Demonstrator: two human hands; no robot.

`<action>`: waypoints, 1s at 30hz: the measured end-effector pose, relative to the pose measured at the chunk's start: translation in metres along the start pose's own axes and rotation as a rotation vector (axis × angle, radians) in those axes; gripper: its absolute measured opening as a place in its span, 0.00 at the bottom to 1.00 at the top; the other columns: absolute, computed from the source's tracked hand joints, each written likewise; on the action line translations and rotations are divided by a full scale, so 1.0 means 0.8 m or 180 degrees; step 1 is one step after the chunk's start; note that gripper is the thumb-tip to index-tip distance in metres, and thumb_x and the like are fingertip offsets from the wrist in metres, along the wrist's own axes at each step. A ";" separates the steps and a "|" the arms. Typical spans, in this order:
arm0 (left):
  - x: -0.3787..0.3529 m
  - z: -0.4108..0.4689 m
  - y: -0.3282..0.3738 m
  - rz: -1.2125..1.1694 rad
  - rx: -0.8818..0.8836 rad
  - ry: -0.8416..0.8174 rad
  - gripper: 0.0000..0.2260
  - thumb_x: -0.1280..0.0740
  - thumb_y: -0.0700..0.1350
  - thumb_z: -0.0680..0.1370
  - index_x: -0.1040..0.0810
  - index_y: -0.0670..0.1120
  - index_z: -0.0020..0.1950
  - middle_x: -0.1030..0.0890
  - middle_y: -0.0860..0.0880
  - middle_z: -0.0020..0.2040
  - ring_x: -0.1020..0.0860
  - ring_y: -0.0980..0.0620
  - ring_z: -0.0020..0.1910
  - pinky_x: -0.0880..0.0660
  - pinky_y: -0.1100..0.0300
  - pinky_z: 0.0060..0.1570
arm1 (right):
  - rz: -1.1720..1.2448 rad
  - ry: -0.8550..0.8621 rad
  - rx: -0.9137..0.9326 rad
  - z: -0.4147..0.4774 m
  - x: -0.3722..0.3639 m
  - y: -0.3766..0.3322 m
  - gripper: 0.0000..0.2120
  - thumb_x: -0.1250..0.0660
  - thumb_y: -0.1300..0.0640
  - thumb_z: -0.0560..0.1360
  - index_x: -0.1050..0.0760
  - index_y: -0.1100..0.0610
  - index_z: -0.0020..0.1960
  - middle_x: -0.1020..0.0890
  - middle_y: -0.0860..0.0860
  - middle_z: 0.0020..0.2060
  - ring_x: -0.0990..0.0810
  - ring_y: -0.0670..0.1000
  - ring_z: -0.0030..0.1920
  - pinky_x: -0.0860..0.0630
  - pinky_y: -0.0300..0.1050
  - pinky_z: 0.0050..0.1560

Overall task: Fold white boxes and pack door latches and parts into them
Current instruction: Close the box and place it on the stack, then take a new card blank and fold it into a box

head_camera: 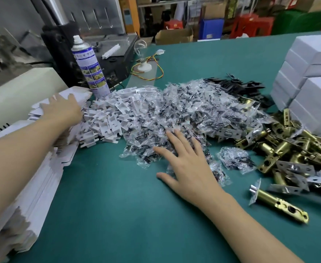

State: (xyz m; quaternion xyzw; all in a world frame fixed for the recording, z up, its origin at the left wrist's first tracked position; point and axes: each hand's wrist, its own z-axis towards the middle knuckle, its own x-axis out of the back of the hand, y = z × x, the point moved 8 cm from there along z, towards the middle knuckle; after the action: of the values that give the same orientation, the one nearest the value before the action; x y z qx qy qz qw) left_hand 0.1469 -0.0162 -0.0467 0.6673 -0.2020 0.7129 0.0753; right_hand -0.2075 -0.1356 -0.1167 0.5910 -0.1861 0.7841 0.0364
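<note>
Green table (117, 215), two hands (62, 109) (186, 168), one spray can (91, 67).

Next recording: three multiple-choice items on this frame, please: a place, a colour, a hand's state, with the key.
1. Where does the spray can stand?
A) at the rear left, behind the white plastic pieces
B) at the near table edge
C) on a chair

2. What colour are the latch bodies?
A) red
B) brass-gold
C) blue

3. How is the right hand?
A) a fist
B) pinching a wire
C) open, spread over the clear parts bags

Key: 1 A, it rises behind the pieces; 2 B, the tubes shine gold; 3 C, its fingers are straight.
</note>
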 end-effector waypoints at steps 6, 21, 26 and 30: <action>0.001 -0.003 -0.013 0.0453 -0.0160 0.0200 0.15 0.43 0.43 0.87 0.35 0.38 0.72 0.27 0.29 0.66 0.27 0.29 0.65 0.28 0.41 0.60 | 0.0051 0.0043 -0.0135 0.011 0.005 0.010 0.22 0.38 0.43 0.82 0.35 0.38 0.76 0.51 0.47 0.84 0.60 0.49 0.83 0.58 0.57 0.81; 0.026 -0.031 0.016 0.1544 -0.0763 0.0603 0.09 0.35 0.33 0.79 0.20 0.41 0.56 0.16 0.43 0.51 0.16 0.41 0.50 0.32 0.58 0.38 | 0.0443 0.0287 -0.0224 0.008 0.016 0.007 0.17 0.34 0.43 0.81 0.24 0.45 0.68 0.41 0.49 0.82 0.52 0.50 0.83 0.57 0.57 0.81; 0.036 -0.029 0.010 0.1072 -0.0739 0.0849 0.12 0.35 0.37 0.82 0.22 0.44 0.66 0.17 0.39 0.54 0.18 0.37 0.52 0.32 0.55 0.40 | 0.0507 0.0405 -0.0182 0.007 0.020 0.007 0.17 0.32 0.44 0.79 0.22 0.46 0.66 0.37 0.50 0.81 0.48 0.50 0.83 0.54 0.61 0.81; 0.040 -0.033 0.009 0.0863 -0.0715 0.0929 0.12 0.35 0.40 0.83 0.21 0.47 0.66 0.17 0.40 0.53 0.18 0.37 0.52 0.33 0.55 0.39 | 0.0533 0.0496 -0.0144 0.005 0.025 0.005 0.16 0.31 0.44 0.79 0.21 0.47 0.65 0.34 0.50 0.80 0.47 0.50 0.83 0.53 0.61 0.81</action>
State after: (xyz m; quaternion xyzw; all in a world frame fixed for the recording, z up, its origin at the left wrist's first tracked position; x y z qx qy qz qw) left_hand 0.1165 -0.0175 -0.0176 0.5113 -0.3548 0.7786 0.0810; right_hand -0.2110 -0.1440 -0.0980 0.5097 -0.2491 0.8235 -0.0015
